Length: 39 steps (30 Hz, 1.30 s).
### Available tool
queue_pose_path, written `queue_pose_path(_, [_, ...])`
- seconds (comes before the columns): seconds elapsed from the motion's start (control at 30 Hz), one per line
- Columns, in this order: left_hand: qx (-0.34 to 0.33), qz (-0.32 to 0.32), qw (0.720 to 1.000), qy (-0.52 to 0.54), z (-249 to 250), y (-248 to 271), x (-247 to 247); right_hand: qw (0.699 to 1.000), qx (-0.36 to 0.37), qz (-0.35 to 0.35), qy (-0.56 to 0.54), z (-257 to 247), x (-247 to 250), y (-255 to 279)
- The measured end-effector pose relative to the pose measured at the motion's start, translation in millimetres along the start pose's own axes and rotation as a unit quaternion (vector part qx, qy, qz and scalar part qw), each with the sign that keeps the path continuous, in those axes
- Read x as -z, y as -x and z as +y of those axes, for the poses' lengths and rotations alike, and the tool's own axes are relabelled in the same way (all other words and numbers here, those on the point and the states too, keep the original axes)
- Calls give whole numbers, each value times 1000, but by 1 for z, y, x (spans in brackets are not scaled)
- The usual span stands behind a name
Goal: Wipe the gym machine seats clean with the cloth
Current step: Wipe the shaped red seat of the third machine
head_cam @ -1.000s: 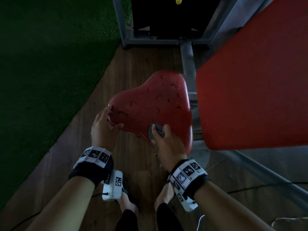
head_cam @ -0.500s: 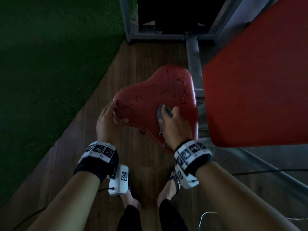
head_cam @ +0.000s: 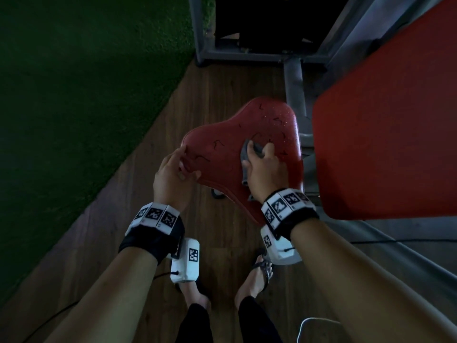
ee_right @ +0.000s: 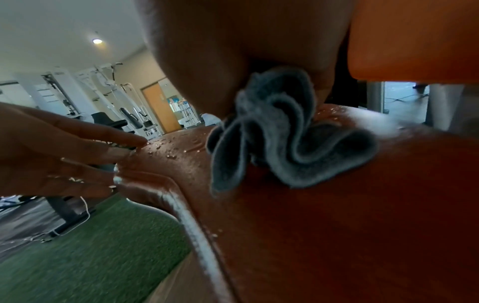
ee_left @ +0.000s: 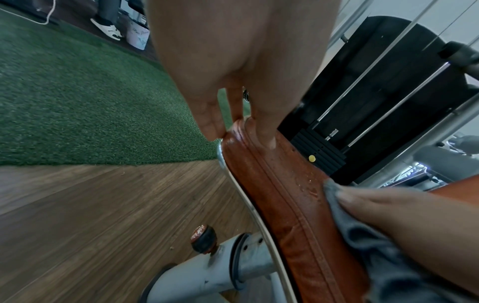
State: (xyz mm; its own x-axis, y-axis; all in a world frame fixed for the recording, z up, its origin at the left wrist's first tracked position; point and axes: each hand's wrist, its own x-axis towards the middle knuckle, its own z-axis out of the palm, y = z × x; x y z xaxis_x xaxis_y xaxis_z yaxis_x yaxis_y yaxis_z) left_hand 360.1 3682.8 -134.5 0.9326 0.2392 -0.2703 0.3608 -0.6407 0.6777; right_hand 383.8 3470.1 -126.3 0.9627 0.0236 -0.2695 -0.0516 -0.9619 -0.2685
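Observation:
A red padded gym seat [head_cam: 269, 125] with dark cracks and water drops stands at the centre of the head view. My right hand [head_cam: 264, 167] presses a bunched grey cloth [head_cam: 247, 154] onto the middle of the seat [ee_right: 337, 215]. The cloth [ee_right: 282, 131] hangs crumpled from under the palm in the right wrist view. My left hand [head_cam: 173, 174] holds the seat's left corner, thumb on top and fingers [ee_left: 210, 121] at the edge of the seat [ee_left: 279, 184]. The cloth [ee_left: 362, 235] and right hand show at the lower right of the left wrist view.
A large red back pad [head_cam: 385, 125] overhangs the seat on the right. The grey machine frame [head_cam: 294, 80] and black weight stack [ee_left: 362, 102] stand behind. Green turf [head_cam: 74, 95] lies to the left, wooden floor [head_cam: 222, 243] under my feet. A red adjustment knob [ee_left: 203, 238] sits beneath the seat.
My right hand has slid the cloth forward from the seat's near edge toward its middle. My left hand stays at the left corner.

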Motion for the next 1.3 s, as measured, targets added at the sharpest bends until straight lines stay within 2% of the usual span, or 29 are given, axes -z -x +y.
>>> queue_pose_path(0.1, [0, -2, 1000, 10, -5, -1, -1, 999, 24, 23, 35, -14, -8, -3])
queue_pose_path(0.33, [27, -9, 997, 68, -11, -3, -3, 980, 145, 99, 94, -18, -30, 22])
queue_pose_path(0.47, [17, -16, 999, 45, -8, -5, -2, 954, 219, 150, 140, 5, -47, 42])
queue_pose_path(0.57, [7, -23, 1000, 14, -9, -4, -1, 958, 233, 130, 104, 32, -57, 53])
queue_pose_path(0.63, [1, -16, 1000, 16, -11, -3, -1, 974, 191, 111, 60, 45, -56, 56])
queue_pose_path(0.73, [-4, -11, 1000, 13, -14, -3, -1, 994, 66, 91, -6, 59, -47, 58])
queue_pose_path(0.87, [-17, -9, 1000, 13, -18, -3, -2, 990, -23, 127, -57, 76, -41, 62])
queue_pose_path(0.97, [-29, -7, 1000, 3, -16, -1, -1, 979, -92, 172, -63, 79, -40, 71])
queue_pose_path(1.03, [-40, -7, 999, -4, -16, -1, 1, 966, -178, 136, -129, 78, -42, 86])
queue_pose_path(1.1, [-35, -10, 999, -5, -18, -2, 1, 946, -233, 98, -203, 77, -45, 105])
queue_pose_path(1.17, [-29, -11, 999, -4, -19, -3, 0, 934, -246, 88, -244, 74, -46, 113])
queue_pose_path(1.3, [-34, -4, 999, -3, -18, -1, -1, 910, -277, 107, -289, 80, -52, 83])
